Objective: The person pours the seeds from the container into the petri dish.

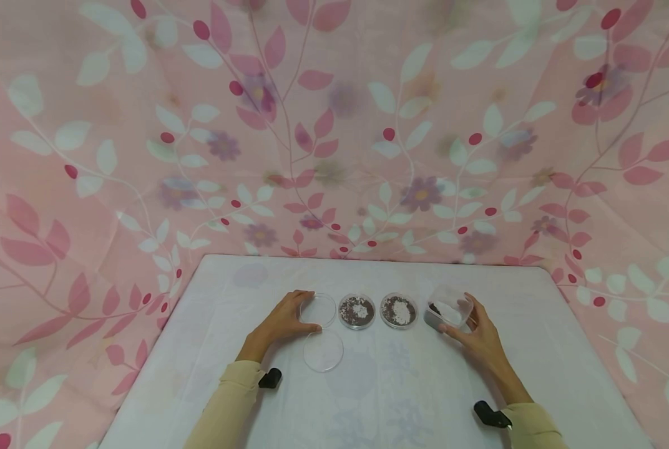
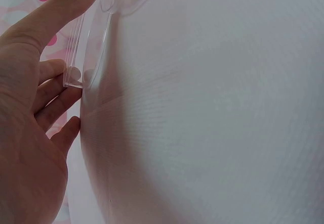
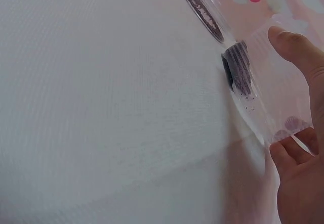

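From the head view: left hand [image 1: 281, 321] curled round an empty clear dish [image 1: 317, 309] on the white table [image 1: 368, 399]; right hand [image 1: 480, 337] gripped a clear plastic box [image 1: 449, 308]; two filled dishes [image 1: 357, 311] between.

From the left wrist: fingertips [image 2: 76, 75] pinched on the dish rim [image 2: 88, 47].

From the right wrist: dark grains [image 3: 238, 70] inside the box, thumb [image 3: 296, 49] and fingers clamped on its walls.

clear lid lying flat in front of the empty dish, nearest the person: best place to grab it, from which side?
By the rim of the lid, pinching across opposite edges from above. It lies flat on the table, thin and round, with nothing to grasp but its edge. The left hand is closest but already holds the empty dish just behind it.
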The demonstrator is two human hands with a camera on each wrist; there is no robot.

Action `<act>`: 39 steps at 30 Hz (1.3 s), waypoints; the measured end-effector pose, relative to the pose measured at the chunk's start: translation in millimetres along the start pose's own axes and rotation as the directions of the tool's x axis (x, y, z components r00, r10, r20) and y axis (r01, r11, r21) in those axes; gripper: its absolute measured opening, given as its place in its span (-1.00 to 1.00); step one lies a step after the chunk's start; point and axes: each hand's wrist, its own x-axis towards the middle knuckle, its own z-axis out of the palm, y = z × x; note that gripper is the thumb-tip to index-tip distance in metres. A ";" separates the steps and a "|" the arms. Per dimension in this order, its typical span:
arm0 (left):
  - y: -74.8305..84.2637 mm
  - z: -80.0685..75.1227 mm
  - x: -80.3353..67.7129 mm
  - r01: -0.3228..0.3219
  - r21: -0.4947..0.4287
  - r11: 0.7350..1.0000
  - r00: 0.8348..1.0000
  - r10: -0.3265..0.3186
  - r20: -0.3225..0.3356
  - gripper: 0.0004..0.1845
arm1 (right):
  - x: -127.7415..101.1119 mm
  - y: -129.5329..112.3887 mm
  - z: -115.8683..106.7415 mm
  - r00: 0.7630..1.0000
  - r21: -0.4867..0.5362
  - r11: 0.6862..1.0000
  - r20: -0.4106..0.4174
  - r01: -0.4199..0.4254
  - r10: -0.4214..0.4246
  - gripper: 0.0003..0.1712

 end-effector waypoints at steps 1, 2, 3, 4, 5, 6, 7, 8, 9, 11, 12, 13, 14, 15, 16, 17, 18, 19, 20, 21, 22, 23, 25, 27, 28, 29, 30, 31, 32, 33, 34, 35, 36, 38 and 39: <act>-0.2 -0.4 -0.3 0.001 -0.001 1.000 1.000 -0.001 0.002 -0.04 | 1.3 -0.9 0.3 1.000 -0.005 1.000 -0.003 0.007 -0.007 0.19; -0.5 -0.7 -0.5 -0.001 -0.001 1.000 1.000 0.001 0.001 -0.04 | 3.0 -1.9 0.9 1.000 -0.010 1.000 -0.011 0.017 -0.017 0.18; -1.0 -0.8 -0.6 -0.001 0.001 1.000 1.000 0.001 0.002 -0.04 | 4.8 -3.6 1.7 0.999 -0.015 1.000 -0.018 0.027 -0.027 0.18; -1.2 -1.0 -0.8 0.001 0.002 1.000 1.000 -0.001 0.003 -0.04 | 6.8 -5.4 2.7 0.999 -0.021 0.999 -0.027 0.035 -0.035 0.18; -1.4 -1.1 -0.8 0.002 0.004 1.000 1.000 -0.002 0.005 -0.03 | 8.9 -7.5 3.7 0.998 -0.030 0.999 -0.034 0.045 -0.047 0.18; -1.4 -1.3 -0.9 -0.001 0.003 1.000 1.000 0.001 0.004 -0.03 | 11.2 -10.1 5.0 0.997 -0.040 0.997 -0.044 0.060 -0.061 0.18; -1.4 -1.4 -1.0 -0.004 0.003 1.000 1.000 0.004 0.002 -0.03 | 13.6 -12.7 6.2 0.996 -0.048 0.996 -0.051 0.076 -0.079 0.18; -1.4 -1.5 -1.0 -0.009 0.002 1.000 1.000 0.009 -0.002 -0.04 | 16.1 -15.4 7.7 0.993 -0.055 0.994 -0.060 0.094 -0.098 0.18; -1.3 -1.6 -1.1 -0.014 0.001 1.000 1.000 0.014 -0.005 -0.04 | 18.4 -18.6 9.0 0.991 -0.057 0.992 -0.064 0.115 -0.119 0.18; -0.9 -2.0 -1.4 -0.018 -0.003 1.000 1.000 0.018 -0.008 -0.03 | 23.8 -24.9 11.6 0.984 -0.068 0.985 -0.074 0.157 -0.162 0.18; -0.7 -2.3 -1.7 -0.017 -0.006 1.000 1.000 0.017 -0.009 -0.03 | 26.4 -28.0 13.1 0.980 -0.077 0.982 -0.080 0.175 -0.181 0.18; -0.4 -2.5 -1.9 -0.015 -0.009 1.000 1.000 0.015 -0.009 -0.03 | 29.1 -31.2 14.2 0.977 -0.079 0.979 -0.081 0.190 -0.197 0.17; 0.1 -2.8 -2.1 -0.013 -0.011 1.000 1.000 0.013 -0.009 -0.04 | 31.6 -34.5 15.3 0.974 -0.079 0.976 -0.081 0.203 -0.210 0.17; 0.4 -3.0 -2.3 -0.008 -0.009 1.000 1.000 0.008 -0.005 -0.03 | 33.9 -37.9 16.3 0.972 -0.081 0.974 -0.081 0.213 -0.219 0.17; 0.6 -3.2 -2.3 -0.004 -0.007 1.000 1.000 0.004 -0.002 -0.03 | 36.3 -41.0 17.3 0.971 -0.084 0.972 -0.080 0.221 -0.227 0.16; 0.8 -3.4 -2.3 -0.002 -0.008 1.000 1.000 0.002 -0.001 -0.03 | 38.4 -44.2 18.3 0.969 -0.086 0.970 -0.078 0.230 -0.236 0.17; 0.8 -3.3 -2.2 -0.004 -0.006 1.000 1.000 0.004 -0.004 -0.04 | 40.5 -47.3 19.4 0.966 -0.090 0.967 -0.075 0.239 -0.246 0.17; 0.7 -3.2 -1.9 -0.006 -0.004 1.000 1.000 0.006 -0.004 -0.04 | 42.5 -50.6 20.5 0.964 -0.084 0.965 -0.071 0.250 -0.256 0.17; 0.4 -2.9 -1.6 -0.006 -0.001 1.000 1.000 0.006 -0.005 -0.04 | 44.5 -53.8 21.9 0.961 -0.085 0.961 -0.067 0.262 -0.268 0.17; 0.1 -2.6 -1.3 -0.008 0.001 1.000 1.000 0.008 -0.006 -0.03 | 46.7 -56.7 23.6 0.957 -0.091 0.957 -0.064 0.277 -0.283 0.19; -0.3 -2.4 -1.0 -0.009 -0.001 1.000 1.000 0.009 -0.007 -0.03 | 48.8 -59.9 25.4 0.953 -0.094 0.952 -0.059 0.291 -0.297 0.19; -0.8 -2.0 -0.7 -0.010 0.001 1.000 1.000 0.010 -0.009 -0.03 | 50.7 -63.2 27.4 0.950 -0.100 0.949 -0.055 0.300 -0.306 0.20; -1.9 -1.2 -0.2 -0.011 0.007 1.000 1.000 0.011 -0.010 -0.03 | 54.1 -70.0 32.3 0.948 -0.121 0.943 -0.043 0.310 -0.317 0.20; -2.8 -0.6 0.3 -0.013 0.003 1.000 1.000 0.013 -0.012 -0.02 | 57.3 -77.1 37.9 0.945 -0.147 0.937 -0.027 0.318 -0.325 0.21; -3.3 -0.2 0.6 -0.012 0.003 1.000 1.000 0.012 -0.012 -0.02 | 58.4 -81.0 40.9 0.945 -0.152 0.935 -0.016 0.321 -0.328 0.20; -3.8 0.2 1.0 -0.011 0.003 1.000 1.000 0.011 -0.013 -0.02 | 59.7 -84.5 44.1 0.943 -0.160 0.931 -0.006 0.329 -0.334 0.21; -4.2 0.6 1.4 -0.011 0.003 1.000 1.000 0.011 -0.011 -0.02 | 61.1 -87.7 47.3 0.939 -0.172 0.925 0.005 0.339 -0.343 0.20; -4.9 1.2 1.8 -0.007 0.003 1.000 1.000 0.007 -0.008 -0.02 | 62.3 -90.9 50.5 0.936 -0.178 0.920 0.015 0.349 -0.352 0.20; -5.4 1.8 2.0 -0.004 0.003 1.000 1.000 0.004 -0.007 -0.02 | 63.4 -93.9 53.6 0.932 -0.185 0.914 0.027 0.360 -0.362 0.20; -6.0 2.5 2.3 -0.001 0.009 1.000 1.000 0.001 -0.005 -0.02 | 64.4 -96.6 56.6 0.928 -0.193 0.908 0.041 0.371 -0.370 0.20; -6.4 3.2 2.4 0.001 0.009 1.000 1.000 -0.001 -0.004 -0.03 | 65.2 -98.9 59.6 0.924 -0.208 0.901 0.054 0.381 -0.378 0.21; -6.7 3.6 2.4 0.001 0.010 1.000 1.000 -0.001 -0.004 -0.03 | 66.0 -101.2 62.5 0.919 -0.224 0.892 0.068 0.393 -0.388 0.22; -6.8 4.1 2.2 0.001 0.010 1.000 1.000 -0.001 -0.004 -0.03 | 66.7 -103.4 65.2 0.913 -0.237 0.882 0.080 0.407 -0.400 0.22; -6.6 4.6 1.7 0.000 0.007 1.000 1.000 0.000 -0.007 -0.04 | 67.9 -107.7 70.9 0.898 -0.260 0.859 0.106 0.440 -0.428 0.22; -6.5 4.7 1.7 -0.001 0.009 1.000 1.000 0.001 -0.009 -0.04 | 68.5 -109.7 73.9 0.889 -0.273 0.846 0.117 0.458 -0.443 0.22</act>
